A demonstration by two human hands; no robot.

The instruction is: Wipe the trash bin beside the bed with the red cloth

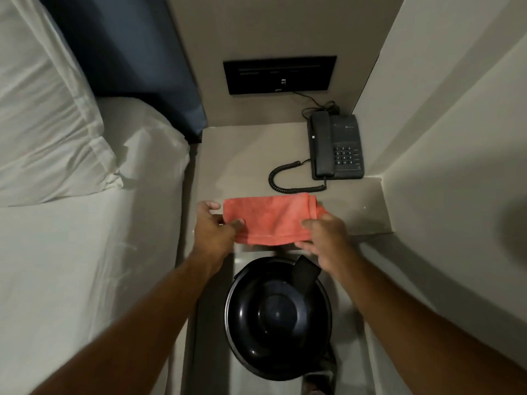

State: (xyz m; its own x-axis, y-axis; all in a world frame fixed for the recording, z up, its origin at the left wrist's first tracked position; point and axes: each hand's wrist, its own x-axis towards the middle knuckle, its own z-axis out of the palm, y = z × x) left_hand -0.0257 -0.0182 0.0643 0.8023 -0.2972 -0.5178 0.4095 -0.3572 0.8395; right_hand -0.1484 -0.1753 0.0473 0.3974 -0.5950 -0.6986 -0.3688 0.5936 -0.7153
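A folded red cloth (pixel 269 219) lies on the front edge of the bedside table (pixel 245 155). My left hand (pixel 215 228) pinches the cloth's left edge between thumb and fingers. My right hand (pixel 325 238) grips its right front corner. Below the table's edge, on the floor between the bed and the wall, stands the black round trash bin (pixel 278 317) with a glossy domed lid. Both forearms reach over the bin toward the cloth.
A dark corded telephone (pixel 335 146) sits at the back right of the table, its coiled cord (pixel 281 178) just behind the cloth. A black wall panel (pixel 279 74) is above. The white bed (pixel 85 238) with a pillow (pixel 42 124) fills the left. A pale wall (pixel 456 138) closes the right.
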